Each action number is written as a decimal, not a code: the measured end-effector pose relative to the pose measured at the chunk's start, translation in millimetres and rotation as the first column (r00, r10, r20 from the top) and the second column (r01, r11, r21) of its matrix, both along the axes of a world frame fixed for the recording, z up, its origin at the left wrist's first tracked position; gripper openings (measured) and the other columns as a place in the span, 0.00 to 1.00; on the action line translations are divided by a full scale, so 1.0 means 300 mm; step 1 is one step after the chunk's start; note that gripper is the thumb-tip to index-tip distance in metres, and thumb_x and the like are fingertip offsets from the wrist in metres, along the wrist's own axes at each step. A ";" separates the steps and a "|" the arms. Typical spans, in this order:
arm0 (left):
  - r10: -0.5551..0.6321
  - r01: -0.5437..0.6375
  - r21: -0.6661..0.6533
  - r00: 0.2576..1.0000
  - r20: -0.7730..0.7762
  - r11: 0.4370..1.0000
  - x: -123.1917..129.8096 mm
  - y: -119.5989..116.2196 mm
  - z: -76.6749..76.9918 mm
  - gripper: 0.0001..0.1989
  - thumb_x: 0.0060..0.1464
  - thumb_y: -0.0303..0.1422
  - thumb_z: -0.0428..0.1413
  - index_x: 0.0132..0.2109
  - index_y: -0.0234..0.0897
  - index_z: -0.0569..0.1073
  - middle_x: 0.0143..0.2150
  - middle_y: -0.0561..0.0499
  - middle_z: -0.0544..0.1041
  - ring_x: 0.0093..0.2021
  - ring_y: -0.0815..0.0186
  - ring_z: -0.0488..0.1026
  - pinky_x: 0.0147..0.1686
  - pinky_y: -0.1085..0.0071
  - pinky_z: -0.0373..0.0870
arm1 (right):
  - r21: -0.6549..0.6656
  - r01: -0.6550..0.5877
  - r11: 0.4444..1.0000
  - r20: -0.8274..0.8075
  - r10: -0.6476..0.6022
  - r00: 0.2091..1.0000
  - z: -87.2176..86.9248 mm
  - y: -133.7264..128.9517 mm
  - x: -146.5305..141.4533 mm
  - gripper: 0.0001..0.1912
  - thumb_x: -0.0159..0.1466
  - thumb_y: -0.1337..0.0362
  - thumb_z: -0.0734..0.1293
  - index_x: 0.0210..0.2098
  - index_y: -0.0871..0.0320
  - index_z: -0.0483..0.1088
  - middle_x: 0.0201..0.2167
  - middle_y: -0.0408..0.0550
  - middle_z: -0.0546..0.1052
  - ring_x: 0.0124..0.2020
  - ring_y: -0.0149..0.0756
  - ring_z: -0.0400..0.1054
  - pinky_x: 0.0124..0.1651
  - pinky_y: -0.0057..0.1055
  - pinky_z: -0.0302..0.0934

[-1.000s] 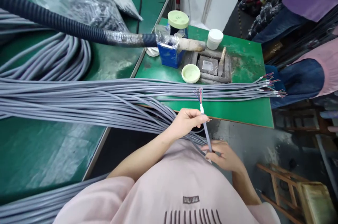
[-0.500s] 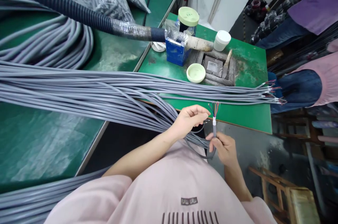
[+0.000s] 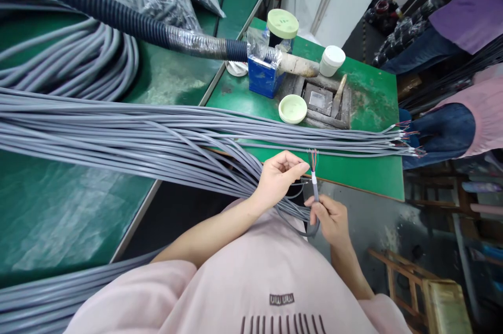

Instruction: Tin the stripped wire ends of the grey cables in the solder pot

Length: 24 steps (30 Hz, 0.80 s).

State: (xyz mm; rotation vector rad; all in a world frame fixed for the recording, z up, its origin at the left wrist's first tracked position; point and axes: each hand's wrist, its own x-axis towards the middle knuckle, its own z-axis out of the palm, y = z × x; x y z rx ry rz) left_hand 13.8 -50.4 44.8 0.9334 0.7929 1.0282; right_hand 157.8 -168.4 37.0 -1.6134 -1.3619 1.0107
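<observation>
My right hand (image 3: 329,217) grips a grey cable (image 3: 315,191) just below its end, fingers wrapped round it. That end points up, with a white band (image 3: 313,178) and a fan of thin coloured wires (image 3: 313,158) above it. Thumb and fingertips of my left hand (image 3: 280,176) are pinched together right beside these wires, at their left. Whether a wire is caught between them is too small to tell. Behind both hands, a large bundle of grey cables (image 3: 157,140) crosses the tables; part of it bends down under my left wrist.
Stripped cable ends (image 3: 406,140) reach the right edge of the green table (image 3: 365,171). Behind them stand a soldering pot (image 3: 317,99), a pale green lid (image 3: 293,108), a white jar (image 3: 332,60) and a blue box (image 3: 261,78). A black hose (image 3: 129,19) hangs overhead. Other people stand at right.
The cable end has tilted and shifted slightly left, bringing its wires against my left fingertips. My left hand has moved a little left and up. My right hand keeps its grip.
</observation>
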 end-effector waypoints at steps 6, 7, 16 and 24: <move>-0.039 0.229 0.584 0.947 -0.320 0.779 -0.011 0.014 0.017 0.05 0.52 0.35 0.63 0.33 0.40 0.80 0.26 0.50 0.75 0.27 0.68 0.67 0.34 0.69 0.64 | -0.024 -0.105 0.994 0.053 0.106 0.993 0.000 0.019 -0.017 0.15 0.67 0.58 0.60 0.29 0.58 0.72 0.13 0.38 0.67 0.15 0.26 0.60 0.23 0.25 0.55; -0.064 0.258 0.590 0.942 -0.329 0.765 -0.011 0.016 0.019 0.05 0.53 0.36 0.62 0.35 0.40 0.80 0.26 0.50 0.76 0.28 0.68 0.67 0.34 0.69 0.64 | -0.022 -0.101 0.995 0.047 0.102 0.994 -0.001 0.019 -0.015 0.16 0.67 0.58 0.60 0.29 0.58 0.72 0.13 0.38 0.67 0.15 0.26 0.60 0.23 0.25 0.55; -0.048 0.048 -0.019 0.999 0.023 0.999 -0.010 0.023 -0.006 0.15 0.50 0.42 0.63 0.36 0.34 0.75 0.22 0.56 0.70 0.20 0.76 0.62 0.21 0.78 0.60 | -0.028 -0.053 0.998 -0.004 0.053 0.999 -0.005 0.007 0.016 0.15 0.67 0.57 0.60 0.33 0.58 0.74 0.13 0.38 0.68 0.14 0.26 0.59 0.21 0.24 0.54; -0.125 0.138 -0.114 0.986 0.115 0.984 0.002 0.046 0.003 0.16 0.43 0.41 0.67 0.29 0.34 0.72 0.24 0.55 0.75 0.22 0.76 0.66 0.23 0.78 0.62 | -0.072 -0.104 0.992 -0.062 0.099 0.993 0.000 0.022 0.023 0.14 0.66 0.56 0.62 0.36 0.58 0.75 0.16 0.40 0.71 0.18 0.27 0.63 0.24 0.25 0.59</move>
